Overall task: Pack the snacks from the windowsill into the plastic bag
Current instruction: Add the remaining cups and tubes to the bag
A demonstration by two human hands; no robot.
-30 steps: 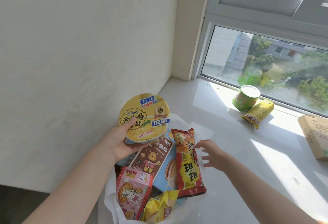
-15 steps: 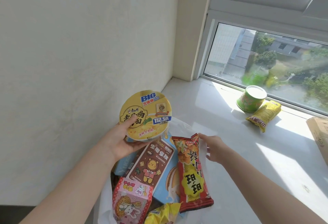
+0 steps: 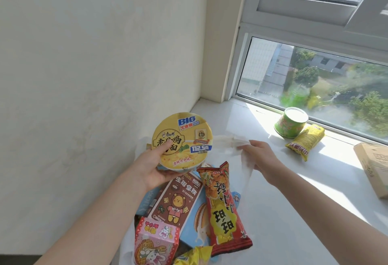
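Observation:
My left hand (image 3: 154, 165) grips a yellow instant noodle bowl (image 3: 182, 141) just above the mouth of the white plastic bag (image 3: 244, 166). My right hand (image 3: 261, 155) pinches the bag's far rim and holds it up. Inside the bag lie a brown carton with a bear (image 3: 176, 197), a red and yellow snack packet (image 3: 223, 208), a pink box (image 3: 156, 241), a blue box (image 3: 195, 220) and a yellow packet (image 3: 194, 256). On the windowsill (image 3: 283, 191) by the glass stand a green cup (image 3: 290, 123) and a yellow snack packet (image 3: 305, 142).
A cardboard box (image 3: 375, 166) sits at the sill's right edge. A plain wall rises on the left, right beside the bag. The window frame (image 3: 239, 65) closes the sill at the back.
My right hand has moved from the red packet to the bag's far rim and taken hold of it. The noodle bowl has stayed over the bag in my left hand.

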